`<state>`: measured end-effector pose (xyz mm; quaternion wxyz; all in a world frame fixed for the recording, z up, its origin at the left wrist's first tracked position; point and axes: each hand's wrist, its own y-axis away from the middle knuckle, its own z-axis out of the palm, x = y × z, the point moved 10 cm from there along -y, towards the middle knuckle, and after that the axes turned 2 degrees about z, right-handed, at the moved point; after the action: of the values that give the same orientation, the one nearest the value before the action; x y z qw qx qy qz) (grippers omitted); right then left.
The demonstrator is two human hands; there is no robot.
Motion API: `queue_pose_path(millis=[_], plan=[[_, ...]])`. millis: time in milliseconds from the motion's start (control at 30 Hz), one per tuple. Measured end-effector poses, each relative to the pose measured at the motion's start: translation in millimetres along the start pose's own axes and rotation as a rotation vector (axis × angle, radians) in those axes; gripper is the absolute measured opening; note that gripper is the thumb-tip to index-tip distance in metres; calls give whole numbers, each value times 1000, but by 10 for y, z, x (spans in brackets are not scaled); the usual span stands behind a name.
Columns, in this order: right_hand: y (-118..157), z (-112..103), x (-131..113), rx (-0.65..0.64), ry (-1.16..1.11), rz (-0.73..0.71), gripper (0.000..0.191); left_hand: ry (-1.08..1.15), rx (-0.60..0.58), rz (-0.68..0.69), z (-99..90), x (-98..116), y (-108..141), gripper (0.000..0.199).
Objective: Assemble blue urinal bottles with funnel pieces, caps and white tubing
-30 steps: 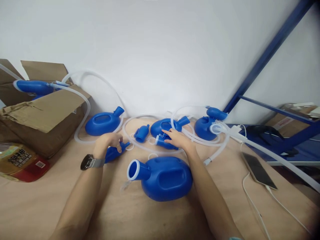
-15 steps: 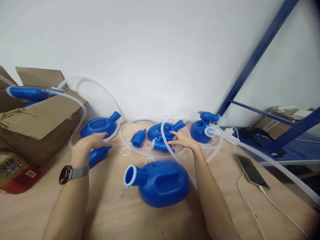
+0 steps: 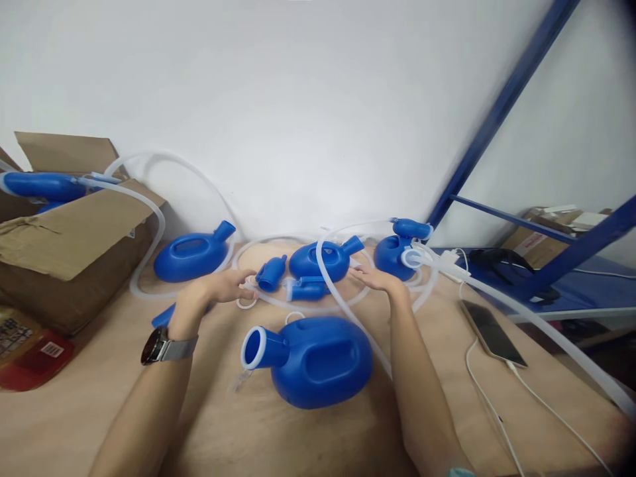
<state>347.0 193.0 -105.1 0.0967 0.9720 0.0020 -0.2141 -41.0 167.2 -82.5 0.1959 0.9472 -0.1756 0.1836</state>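
My left hand (image 3: 221, 288), with a watch on the wrist, reaches over the table with thumb and fingers apart. Its fingertips are near a white ring (image 3: 247, 305) and a small blue spout piece (image 3: 271, 274); whether they touch the ring I cannot tell. Another blue spout piece (image 3: 163, 316) lies partly hidden behind the left wrist. Fingers extended, my right hand (image 3: 377, 279) is beside a blue urinal bottle (image 3: 311, 262). A second spout piece (image 3: 309, 290) lies before that bottle. Closest to me, a large blue urinal bottle (image 3: 322, 364) rests on its side, its white-rimmed mouth pointing left.
On the left stand an open cardboard box (image 3: 74, 278) and a red-based container (image 3: 34, 358). Another blue bottle (image 3: 189, 257) lies near the wall. Clear tubing (image 3: 325, 275) loops across the table. A phone (image 3: 491, 331) with cables and a blue shelf frame (image 3: 507, 99) are on the right.
My left hand has moved right, from above the left spout piece toward the white ring. My right hand has drawn off the middle spout piece, which now lies straighter.
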Motion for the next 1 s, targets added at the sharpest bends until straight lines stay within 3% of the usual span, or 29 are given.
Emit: queue_pose_path(millis=[133, 233, 400, 533, 633, 767, 1000], plan=[[53, 5, 658, 89, 9, 344, 71, -19, -18, -10, 30, -16, -34, 87], [122, 43, 795, 168, -4, 448, 77, -25, -12, -3, 20, 17, -27, 88], [178, -46, 742, 231, -3, 489, 42, -21, 6, -3, -5, 62, 17, 85], [319, -441, 759, 301, 26, 511, 27, -36, -12, -22, -2, 70, 39, 90], [583, -857, 764, 417, 65, 527, 27, -35, -6, -31, -19, 68, 56, 93], [1172, -1384, 653, 718, 103, 559, 33, -33, 21, -29, -70, 102, 94, 93], [1767, -1682, 94, 908, -44, 186, 49, 10, 66, 38, -125, 256, 140, 85]])
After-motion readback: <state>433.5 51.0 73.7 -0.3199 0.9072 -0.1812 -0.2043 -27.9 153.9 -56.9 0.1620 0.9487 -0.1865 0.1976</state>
